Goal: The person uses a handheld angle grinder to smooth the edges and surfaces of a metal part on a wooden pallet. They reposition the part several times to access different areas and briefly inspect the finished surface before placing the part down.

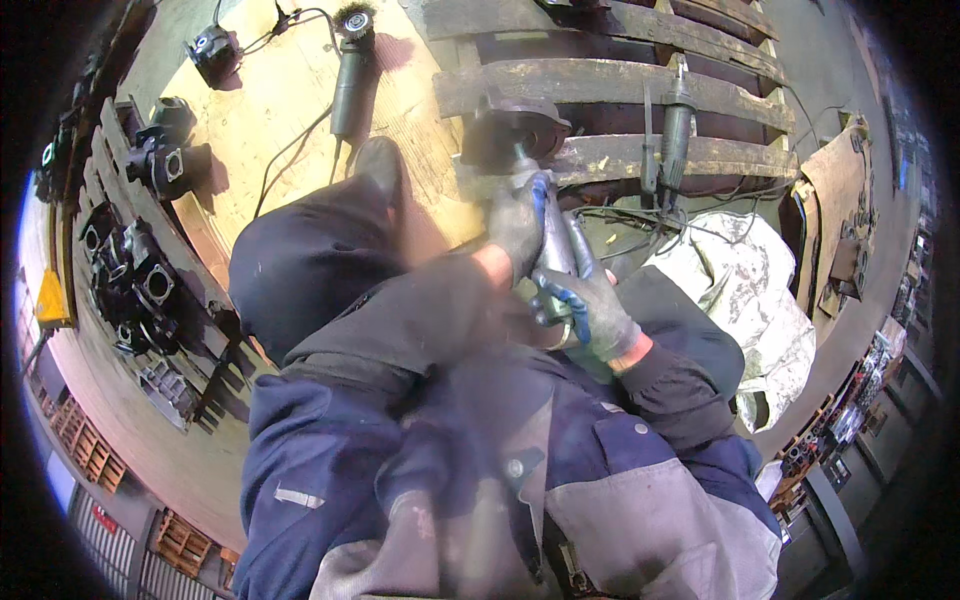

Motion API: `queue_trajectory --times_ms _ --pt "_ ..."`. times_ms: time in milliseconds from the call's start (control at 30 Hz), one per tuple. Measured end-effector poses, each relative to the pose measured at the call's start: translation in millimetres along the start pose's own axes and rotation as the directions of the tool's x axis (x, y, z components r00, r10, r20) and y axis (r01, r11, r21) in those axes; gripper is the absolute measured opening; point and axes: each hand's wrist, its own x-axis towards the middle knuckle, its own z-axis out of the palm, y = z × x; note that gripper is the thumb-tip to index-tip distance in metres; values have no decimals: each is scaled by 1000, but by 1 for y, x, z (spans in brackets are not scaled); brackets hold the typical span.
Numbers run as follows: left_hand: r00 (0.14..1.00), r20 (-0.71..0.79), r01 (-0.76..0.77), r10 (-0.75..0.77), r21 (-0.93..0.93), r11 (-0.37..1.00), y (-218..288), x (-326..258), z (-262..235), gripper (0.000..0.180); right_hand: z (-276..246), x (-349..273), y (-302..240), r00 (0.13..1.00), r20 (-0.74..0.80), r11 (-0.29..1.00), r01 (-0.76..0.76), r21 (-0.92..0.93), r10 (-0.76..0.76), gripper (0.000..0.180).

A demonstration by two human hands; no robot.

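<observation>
Both gloved hands clamped on a slim grey cylindrical power tool, a straight die grinder by the look of it (556, 245), held in the middle of the scene over the knees. Left hand (517, 215) in a grey glove with blue trim wraps the far end of the body, near the nose. Right hand (590, 305) in a grey-and-blue glove grips the near end, fingers closed round the barrel. Hands sit close together, one just beyond the other along the tool.

Tool tip points at a dark rusty round metal casting (515, 128) that rests on a weathered wooden pallet (610, 85). Whether the tip touches the casting I cannot tell; the frame is blurred there.

Handling judgement: tool looks rigid, metal-bodied, moderately heavy for its slim shape, smooth enough to twist in the palm, so a two-handed hold along the barrel suits it. Casting looks heavy, stiff, rough-skinned, not fragile; best taken by its rim.

Containers: none proper. Pallet carries the casting and a black-handled angle grinder (675, 130) lying across its slats to the right. A second dark angle grinder with a wire cup brush (350, 75) lies on the pale plywood sheet (290, 90) far left, cable trailing. Black machined metal housings (140, 280) lie in a row along the left edge. A crumpled white sack (750, 290) sits at right, contents hidden.
</observation>
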Motion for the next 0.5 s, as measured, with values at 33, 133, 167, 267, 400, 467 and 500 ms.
queue_trajectory --times_ms 33,133,167,267,400,467,500 --pt "1000 -5 -13 13 10 1000 -3 -2 0 66 -1 -2 1 995 41 988 94 -125 -89 101" --pt "998 45 38 -39 21 999 -10 3 0 64 -2 -5 -1 949 188 881 307 -360 -253 99" --pt "997 82 9 -6 -30 1000 -11 10 0 64 -2 -5 -3 989 78 977 137 -162 -125 99" --pt "997 79 24 -22 -13 1000 -18 17 1 63 2 0 -6 1000 10 993 28 -118 -26 88" --pt "995 50 -99 92 166 981 -16 12 -2 62 6 8 -8 991 59 977 127 -172 -119 93" --pt "993 66 -100 93 117 988 -9 9 -3 63 8 9 -10 998 34 997 47 -64 -45 96" --pt "991 91 -97 94 19 995 -5 8 -3 64 8 7 -12 1000 21 1000 9 -9 -8 98"
